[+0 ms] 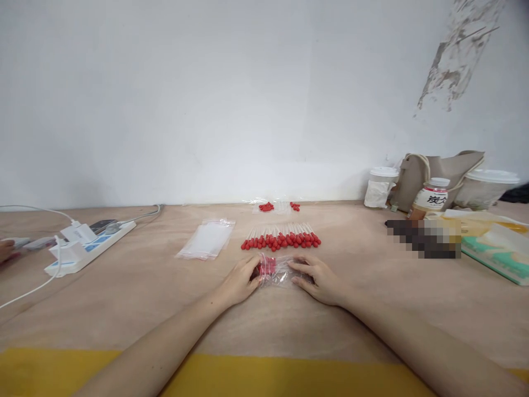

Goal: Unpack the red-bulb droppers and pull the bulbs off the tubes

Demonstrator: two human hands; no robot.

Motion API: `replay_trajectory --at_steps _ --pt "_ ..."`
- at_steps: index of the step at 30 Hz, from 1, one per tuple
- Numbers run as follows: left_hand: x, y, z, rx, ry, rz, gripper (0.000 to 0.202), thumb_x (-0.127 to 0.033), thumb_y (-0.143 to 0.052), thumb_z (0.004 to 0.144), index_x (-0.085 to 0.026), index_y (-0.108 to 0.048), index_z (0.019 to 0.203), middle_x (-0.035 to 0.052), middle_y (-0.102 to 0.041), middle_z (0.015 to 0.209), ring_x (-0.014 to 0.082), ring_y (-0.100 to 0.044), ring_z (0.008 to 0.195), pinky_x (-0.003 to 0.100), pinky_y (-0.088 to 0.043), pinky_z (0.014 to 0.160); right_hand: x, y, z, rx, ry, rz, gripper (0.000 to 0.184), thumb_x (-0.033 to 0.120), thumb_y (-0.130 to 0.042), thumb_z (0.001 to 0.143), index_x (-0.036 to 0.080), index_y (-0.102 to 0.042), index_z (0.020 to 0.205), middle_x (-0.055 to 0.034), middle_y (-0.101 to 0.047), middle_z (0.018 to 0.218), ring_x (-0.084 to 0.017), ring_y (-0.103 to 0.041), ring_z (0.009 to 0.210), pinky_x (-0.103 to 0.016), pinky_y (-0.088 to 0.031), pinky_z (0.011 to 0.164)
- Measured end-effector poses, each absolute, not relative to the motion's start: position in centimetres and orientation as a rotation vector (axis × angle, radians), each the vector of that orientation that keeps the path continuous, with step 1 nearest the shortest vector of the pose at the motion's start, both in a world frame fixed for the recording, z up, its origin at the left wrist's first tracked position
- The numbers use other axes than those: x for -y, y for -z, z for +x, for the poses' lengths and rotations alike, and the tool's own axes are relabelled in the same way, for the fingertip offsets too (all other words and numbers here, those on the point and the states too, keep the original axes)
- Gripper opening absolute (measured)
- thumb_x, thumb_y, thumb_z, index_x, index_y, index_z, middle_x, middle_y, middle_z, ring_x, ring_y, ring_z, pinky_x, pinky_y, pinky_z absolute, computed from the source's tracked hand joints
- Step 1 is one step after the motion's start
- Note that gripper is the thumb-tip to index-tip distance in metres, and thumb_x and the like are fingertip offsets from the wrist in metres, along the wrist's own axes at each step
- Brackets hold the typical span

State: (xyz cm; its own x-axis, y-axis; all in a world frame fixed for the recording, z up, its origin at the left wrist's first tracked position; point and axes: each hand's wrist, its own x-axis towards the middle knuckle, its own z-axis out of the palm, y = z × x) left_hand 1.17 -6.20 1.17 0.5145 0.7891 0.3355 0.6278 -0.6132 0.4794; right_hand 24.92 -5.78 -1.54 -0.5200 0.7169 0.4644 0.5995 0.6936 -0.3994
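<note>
A clear plastic bag [280,277] with red-tipped pieces in its left part lies low over the table between my hands. My left hand [243,278] is closed round the bag's red end. On the other side, my right hand [316,278] has its fingers and thumb on the clear end. Just beyond is a row of white sticks with red heads [281,240], heads toward me. Left of the row lies a stack of flat clear zip bags [206,240]. Farther back, against the wall, are filled bags with red tips [266,207].
A white power strip [93,251] with chargers and cables sits at left, near another person's hand [5,250]. At right stand a lidded cup [380,187], a bottle [430,198], a beige bag [450,171] and a green tissue pack [496,256]. Yellow edging [256,377] runs along the front.
</note>
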Motion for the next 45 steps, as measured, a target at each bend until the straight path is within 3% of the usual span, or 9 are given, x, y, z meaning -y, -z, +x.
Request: replay_trajectory --at_steps 6,12,15,18,21,26,32,40,45 --pt "5.9 -1.5 0.3 -1.146 -0.796 2.459 0.022 -0.014 -0.039 0.081 -0.019 -0.051 0.098 0.0043 -0.055 0.094 0.0172 -0.050 0.087 0.030 -0.038 0.079 5.8 1.4 25.0 2.303 -0.265 -1.023 0.038 0.033 -0.047 0.081 0.019 -0.054 0.116 -0.0119 -0.048 0.120 -0.022 -0.046 0.110 -0.037 -0.038 0.094" --pt "5.2 -2.8 -2.2 -1.147 -0.679 2.351 0.009 -0.022 -0.045 0.079 -0.017 -0.049 0.085 0.0011 -0.051 0.080 0.0132 -0.048 0.072 0.024 -0.038 0.065 5.9 1.4 25.2 2.305 -0.283 -1.063 0.038 0.034 -0.047 0.081 0.019 -0.054 0.116 -0.0125 -0.048 0.121 -0.023 -0.046 0.111 -0.039 -0.037 0.094" --pt "5.5 -3.2 -2.2 -1.043 -0.559 2.196 0.023 -0.018 -0.051 0.072 -0.017 -0.047 0.094 -0.0013 -0.047 0.075 0.0104 -0.045 0.064 0.021 -0.037 0.057 5.9 1.5 25.2 2.300 -0.280 -1.059 0.038 0.034 -0.047 0.081 0.020 -0.054 0.116 -0.0126 -0.048 0.121 -0.023 -0.046 0.111 -0.040 -0.037 0.094" --pt "6.1 -3.4 -1.6 -1.014 -0.528 2.097 0.036 -0.015 -0.055 0.066 -0.018 -0.044 0.100 -0.0015 -0.048 0.078 0.0103 -0.047 0.067 0.021 -0.038 0.059 5.8 1.6 25.2 2.300 -0.276 -1.054 0.038 0.035 -0.046 0.082 0.019 -0.055 0.115 -0.0128 -0.048 0.121 -0.023 -0.046 0.111 -0.039 -0.038 0.094" --pt "6.0 -3.2 -1.4 -1.016 -0.577 2.118 0.026 -0.022 -0.054 0.071 -0.017 -0.047 0.095 0.0008 -0.051 0.086 0.0118 -0.049 0.074 0.023 -0.039 0.065 5.8 1.6 25.3 2.304 -0.268 -1.046 0.037 0.035 -0.046 0.082 0.020 -0.055 0.115 -0.0123 -0.048 0.121 -0.023 -0.046 0.110 -0.039 -0.038 0.094" --pt "5.1 -3.1 -2.4 -1.120 -0.602 2.311 0.012 -0.029 -0.048 0.078 -0.017 -0.050 0.082 0.0005 -0.052 0.081 0.0124 -0.047 0.073 0.023 -0.038 0.064 5.8 1.6 25.3 2.298 -0.271 -1.042 0.037 0.034 -0.047 0.082 0.021 -0.055 0.115 -0.0114 -0.048 0.121 -0.023 -0.046 0.110 -0.039 -0.038 0.093" --pt "5.3 -3.5 -2.7 -1.141 -0.525 2.325 0.022 -0.025 -0.048 0.076 -0.019 -0.043 0.096 0.0019 -0.052 0.091 0.0107 -0.047 0.067 0.022 -0.038 0.058 5.8 1.5 25.2 2.309 -0.272 -1.047 0.037 0.035 -0.046 0.082 0.019 -0.056 0.114 -0.0124 -0.048 0.121 -0.023 -0.046 0.110 -0.039 -0.038 0.093" --pt "5.8 -3.7 -0.6 -1.230 -0.464 2.670 0.008 -0.023 -0.044 0.078 -0.020 -0.050 0.083 0.0056 -0.053 0.092 0.0205 -0.048 0.088 0.032 -0.037 0.079 5.9 1.4 25.2 2.301 -0.263 -1.042 0.036 0.036 -0.047 0.081 0.021 -0.057 0.113 -0.0112 -0.049 0.119 -0.023 -0.047 0.109 -0.040 -0.038 0.093" --pt "6.1 -4.4 -1.4 -1.446 -0.233 2.502 0.009 -0.029 -0.047 0.074 -0.020 -0.047 0.076 0.0034 -0.052 0.075 0.0188 -0.048 0.069 0.030 -0.038 0.065 5.9 1.3 25.2 2.310 -0.265 -1.064 0.037 0.035 -0.047 0.081 0.021 -0.056 0.114 -0.0113 -0.048 0.121 -0.022 -0.046 0.110 -0.038 -0.037 0.094"
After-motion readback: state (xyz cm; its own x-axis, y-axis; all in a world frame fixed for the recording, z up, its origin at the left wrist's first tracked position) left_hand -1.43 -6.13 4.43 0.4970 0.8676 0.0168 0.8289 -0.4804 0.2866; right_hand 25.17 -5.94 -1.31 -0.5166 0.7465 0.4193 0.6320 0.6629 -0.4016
